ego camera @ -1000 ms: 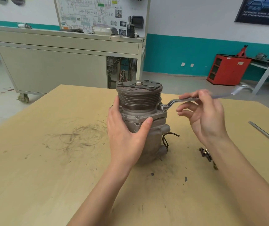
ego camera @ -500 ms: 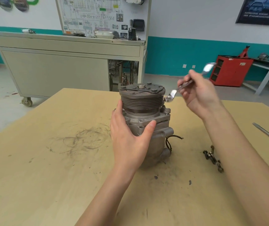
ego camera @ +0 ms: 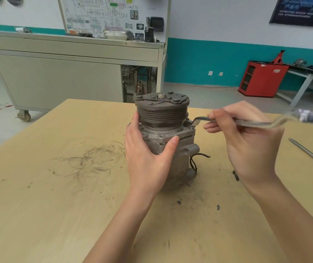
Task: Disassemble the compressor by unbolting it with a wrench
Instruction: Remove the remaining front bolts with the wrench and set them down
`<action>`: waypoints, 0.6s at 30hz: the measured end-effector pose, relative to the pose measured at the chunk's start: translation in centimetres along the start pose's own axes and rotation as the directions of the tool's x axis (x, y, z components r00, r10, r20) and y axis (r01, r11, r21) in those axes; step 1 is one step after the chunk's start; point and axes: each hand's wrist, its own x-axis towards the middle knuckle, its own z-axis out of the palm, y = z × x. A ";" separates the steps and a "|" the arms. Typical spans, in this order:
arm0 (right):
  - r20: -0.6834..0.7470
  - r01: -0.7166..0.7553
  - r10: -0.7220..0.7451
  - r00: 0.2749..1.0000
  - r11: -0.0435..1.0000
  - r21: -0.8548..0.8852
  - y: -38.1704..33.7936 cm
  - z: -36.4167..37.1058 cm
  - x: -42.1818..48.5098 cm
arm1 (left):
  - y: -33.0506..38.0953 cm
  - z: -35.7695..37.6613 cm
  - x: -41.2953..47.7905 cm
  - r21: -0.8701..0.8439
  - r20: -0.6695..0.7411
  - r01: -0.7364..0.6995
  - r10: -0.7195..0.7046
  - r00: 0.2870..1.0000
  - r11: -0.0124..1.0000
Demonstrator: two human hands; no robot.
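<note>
Compressor (ego camera: pixel 161 114) stands upright mid-counter (ego camera: pixel 57 205). Your left hand (ego camera: pixel 148 160) wraps its body, grip holding it firm. Your right hand (ego camera: pixel 250 145) pinches the wrench (ego camera: pixel 199 119), grip closed on the shaft, ring end seated at the flange's right corner. A loose bolt (ego camera: pixel 235 175) lies just right of the compressor, a metal bar (ego camera: pixel 311 155) farther right.

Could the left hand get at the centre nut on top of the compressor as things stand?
Probably yes: the centre nut sits bare, nothing over it, with the wrench off to the side. The left hand must first release the compressor body.
</note>
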 end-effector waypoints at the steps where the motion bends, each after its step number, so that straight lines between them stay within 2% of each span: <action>1: 0.003 0.025 -0.025 1.000 1.000 -0.013 0.0 0.0 -0.4 | 0.0 0.0 0.0 0.001 0.001 0.002 -0.002 1.000 1.000; 3: -0.001 0.079 -0.079 0.997 0.996 -0.032 0.1 0.3 -1.2 | 0.0 0.0 0.0 0.001 0.001 0.001 -0.001 1.000 1.000; 5: -0.036 0.020 -0.017 0.999 0.995 0.094 0.5 0.8 -1.5 | 0.1 0.0 0.0 0.002 -0.001 0.001 -0.001 1.000 1.000; 7: -0.058 -0.193 0.231 0.971 0.905 0.379 1.7 1.1 -0.7 | 0.1 0.0 0.0 0.006 0.005 0.007 -0.007 1.000 1.000; 8: -0.043 -0.305 0.372 0.927 0.816 0.491 2.7 1.3 0.1 | 0.2 0.0 0.0 0.008 0.007 0.010 -0.010 1.000 1.000; 10: 0.072 -0.518 0.598 0.798 0.621 0.588 5.0 1.8 1.9 | 0.3 0.0 0.0 0.012 0.010 0.016 -0.016 1.000 1.000; 11: 0.168 -0.610 0.659 0.733 0.528 0.591 6.0 2.5 2.7 | 0.3 0.0 0.0 0.013 0.011 0.017 -0.018 1.000 1.000; 13: 0.378 -0.758 0.690 0.618 0.392 0.522 7.7 4.3 3.7 | 0.3 -0.1 0.0 0.016 0.016 0.019 -0.019 1.000 1.000; 15: 0.525 -0.841 0.665 0.532 0.340 0.421 8.9 6.3 4.0 | 0.3 -0.2 0.0 0.021 0.020 0.020 -0.020 1.000 1.000; 18: 0.577 -0.867 0.652 0.491 0.301 0.398 9.1 7.2 4.4 | 0.4 -0.2 0.0 0.033 0.023 0.018 -0.019 1.000 0.999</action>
